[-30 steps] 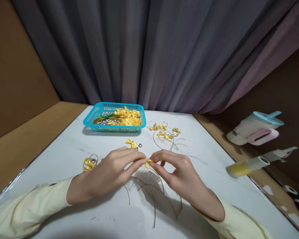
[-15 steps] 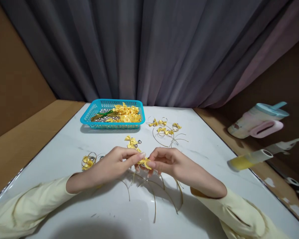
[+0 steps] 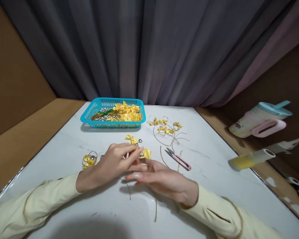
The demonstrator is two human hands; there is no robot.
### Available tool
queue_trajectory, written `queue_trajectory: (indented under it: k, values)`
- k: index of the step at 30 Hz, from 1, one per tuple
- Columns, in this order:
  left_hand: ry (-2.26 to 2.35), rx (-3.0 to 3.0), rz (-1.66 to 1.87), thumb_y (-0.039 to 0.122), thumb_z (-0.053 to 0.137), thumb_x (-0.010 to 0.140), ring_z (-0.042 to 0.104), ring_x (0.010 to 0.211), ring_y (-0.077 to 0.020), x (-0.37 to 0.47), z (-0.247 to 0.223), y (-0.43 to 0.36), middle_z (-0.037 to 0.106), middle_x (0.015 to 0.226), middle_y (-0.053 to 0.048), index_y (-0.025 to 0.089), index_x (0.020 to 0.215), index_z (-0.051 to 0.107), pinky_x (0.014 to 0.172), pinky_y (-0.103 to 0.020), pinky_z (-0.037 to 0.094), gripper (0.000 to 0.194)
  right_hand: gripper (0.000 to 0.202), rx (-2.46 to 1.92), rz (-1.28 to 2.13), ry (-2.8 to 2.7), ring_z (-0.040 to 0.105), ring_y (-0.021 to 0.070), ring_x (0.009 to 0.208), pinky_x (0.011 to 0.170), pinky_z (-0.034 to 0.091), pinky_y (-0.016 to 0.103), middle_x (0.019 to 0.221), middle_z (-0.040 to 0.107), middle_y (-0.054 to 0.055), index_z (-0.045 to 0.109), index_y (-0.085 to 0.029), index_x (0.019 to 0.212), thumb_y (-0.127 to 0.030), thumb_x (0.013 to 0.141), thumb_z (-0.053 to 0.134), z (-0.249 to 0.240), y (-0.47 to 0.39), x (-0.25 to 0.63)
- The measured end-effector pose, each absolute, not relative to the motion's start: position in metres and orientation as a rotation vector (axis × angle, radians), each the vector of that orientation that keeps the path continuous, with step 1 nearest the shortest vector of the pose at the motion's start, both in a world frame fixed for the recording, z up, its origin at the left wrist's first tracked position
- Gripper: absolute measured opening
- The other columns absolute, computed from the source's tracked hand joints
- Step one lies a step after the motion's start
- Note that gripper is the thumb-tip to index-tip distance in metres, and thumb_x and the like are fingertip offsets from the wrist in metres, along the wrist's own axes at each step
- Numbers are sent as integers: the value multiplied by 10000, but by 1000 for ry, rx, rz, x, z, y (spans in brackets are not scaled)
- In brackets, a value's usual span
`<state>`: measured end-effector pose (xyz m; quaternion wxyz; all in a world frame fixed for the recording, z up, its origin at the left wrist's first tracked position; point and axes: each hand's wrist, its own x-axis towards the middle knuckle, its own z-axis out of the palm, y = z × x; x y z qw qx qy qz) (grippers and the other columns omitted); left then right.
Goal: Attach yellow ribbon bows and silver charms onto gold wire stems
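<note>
My left hand [image 3: 117, 162] is closed with thumb and fingers pinched at a yellow ribbon bow [image 3: 146, 153], which shows just beyond its fingertips. Below and to the right of it, my right hand [image 3: 159, 177] has its fingers apart, reaching under the left fingers; it overlaps them, and its palm is partly hidden. Thin gold cords [image 3: 155, 209] hang or lie below the hands. Just past the left hand, another yellow bow [image 3: 132, 139] with silver bells rests on the white table [image 3: 109, 209].
A blue basket [image 3: 112, 124] holds yellow bows, silver bells and gold cords. Pink-handled snips [image 3: 179, 160] lie right of the hands. Bows with cords sit behind [image 3: 169, 130] and at left [image 3: 89, 160]. A tumbler [image 3: 259, 120] and a bottle of yellow liquid [image 3: 249, 160] stand at the right.
My right hand has moved left and nearer to me, its fingers now straighter and under the left ones. The snips are now uncovered. The bow has shifted slightly away from me.
</note>
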<state>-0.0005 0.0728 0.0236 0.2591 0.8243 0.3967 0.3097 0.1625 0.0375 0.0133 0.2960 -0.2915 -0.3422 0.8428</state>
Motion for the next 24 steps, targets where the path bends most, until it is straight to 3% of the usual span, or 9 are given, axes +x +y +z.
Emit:
queue_trajectory:
  k: [3, 5, 7, 10, 15, 19, 21, 24]
  values:
    - [1027, 2255, 883, 223, 478, 873, 435, 513, -88, 1, 23, 73, 514, 540, 24, 142, 551, 538, 529, -215, 344, 337, 220, -705, 2317, -900, 567, 55, 575, 510, 363, 169, 825, 652, 39, 594, -112, 910, -212, 738, 688, 7, 35, 156]
    - [1043, 2225, 889, 238, 494, 864, 423, 512, -94, 1, 24, 74, 488, 519, 25, 143, 517, 521, 526, -222, 345, 361, 155, -670, 2363, -921, 418, 24, 394, 406, 269, 163, 591, 607, -14, 596, -106, 865, -233, 786, 638, 7, 36, 158]
    - [1063, 2154, 868, 263, 505, 862, 456, 535, -101, 0, 27, 76, 514, 529, 22, 145, 516, 525, 554, -225, 367, 366, 108, -665, 2381, -960, 282, 19, 319, 351, 176, 165, 414, 485, -75, 589, -115, 801, -220, 820, 595, 10, 37, 163]
    - [1107, 2032, 812, 300, 512, 860, 515, 577, -109, -2, 32, 79, 574, 558, 22, 150, 534, 556, 591, -225, 394, 362, 119, -675, 2401, -1038, 232, 20, 278, 312, 142, 161, 350, 428, -97, 578, -125, 748, -197, 841, 559, 19, 39, 172]
    - [1177, 1954, 818, 323, 532, 846, 541, 528, -105, -5, 40, 84, 612, 534, 28, 155, 520, 603, 511, -207, 399, 374, 275, -840, 2387, -1230, 373, 28, 236, 264, 245, 146, 446, 578, -23, 602, -97, 738, -308, 879, 495, 43, 42, 187]
    - [1172, 1984, 922, 314, 558, 840, 638, 631, -139, -6, 38, 85, 707, 666, 2, 169, 630, 687, 563, -217, 479, 286, 375, -1121, 2071, -1442, 555, 70, 354, 310, 354, 148, 629, 672, 44, 619, -104, 742, -428, 869, 480, 64, 43, 198]
    - [1116, 2090, 1061, 274, 567, 840, 663, 686, -151, -7, 33, 84, 730, 749, -16, 170, 727, 710, 605, -229, 514, 210, 362, -1274, 1764, -1533, 633, 108, 482, 377, 429, 171, 741, 700, 73, 655, -114, 819, -442, 852, 504, 70, 43, 201]
    - [1014, 2316, 1367, 200, 602, 821, 669, 664, -142, -8, 25, 81, 729, 811, -40, 147, 935, 675, 618, -237, 545, 145, 311, -1348, 1319, -1472, 681, 154, 740, 624, 539, 238, 926, 709, 84, 674, -158, 984, -403, 835, 553, 72, 45, 202]
